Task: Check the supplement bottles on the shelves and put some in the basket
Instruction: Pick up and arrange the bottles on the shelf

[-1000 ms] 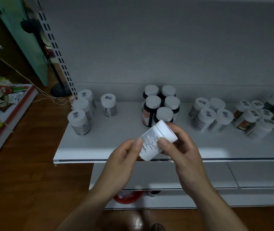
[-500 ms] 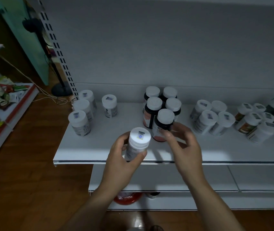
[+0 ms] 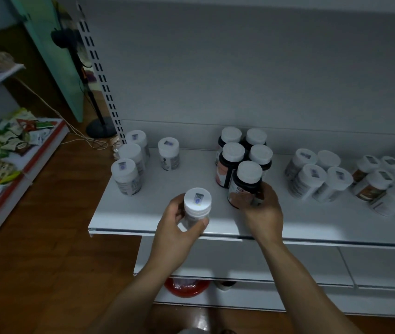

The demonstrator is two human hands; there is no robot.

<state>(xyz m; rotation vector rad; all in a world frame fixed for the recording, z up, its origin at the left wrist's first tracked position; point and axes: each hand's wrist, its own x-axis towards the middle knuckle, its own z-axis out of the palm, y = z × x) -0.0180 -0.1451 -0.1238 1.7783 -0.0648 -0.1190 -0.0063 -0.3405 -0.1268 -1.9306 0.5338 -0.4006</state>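
White bottle [image 3: 197, 203] upright in left hand [image 3: 175, 229] — right hand [image 3: 265, 214] grips dark bottle [image 3: 246, 182].

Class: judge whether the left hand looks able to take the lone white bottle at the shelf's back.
Probably not yet: the left hand grips a white-capped bottle. Bare shelf leaves the way to the lone bottle free.

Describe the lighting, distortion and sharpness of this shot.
Head view: dim overall; a brighter band lies along the shelf front; the wide-angle lens bows the slotted upright; the sticker on the white bottle in the left hand is too blurred to read.
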